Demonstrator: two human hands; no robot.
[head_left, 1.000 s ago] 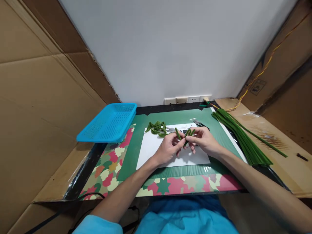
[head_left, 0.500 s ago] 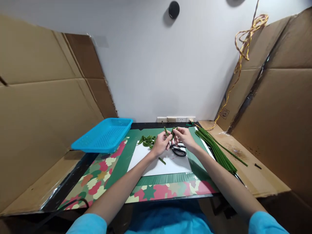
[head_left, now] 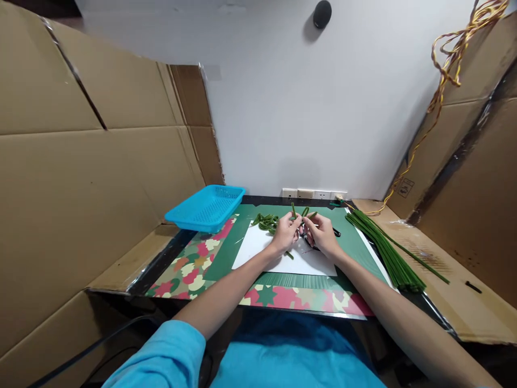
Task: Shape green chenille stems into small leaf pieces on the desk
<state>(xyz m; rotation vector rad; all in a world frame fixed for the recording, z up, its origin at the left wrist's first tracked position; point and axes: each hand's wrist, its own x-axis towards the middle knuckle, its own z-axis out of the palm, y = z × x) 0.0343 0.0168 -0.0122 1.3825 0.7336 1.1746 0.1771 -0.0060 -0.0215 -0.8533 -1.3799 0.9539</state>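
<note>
The left hand (head_left: 286,233) and right hand (head_left: 323,233) pinch green strips (head_left: 293,209) that rise toward twelve o'clock. Curled pieces (head_left: 265,222) lie at the left hand's ten o'clock.

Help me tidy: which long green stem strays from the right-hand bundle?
The rightmost stem, its near end over the cardboard; the others lie packed in the bundle.
</note>
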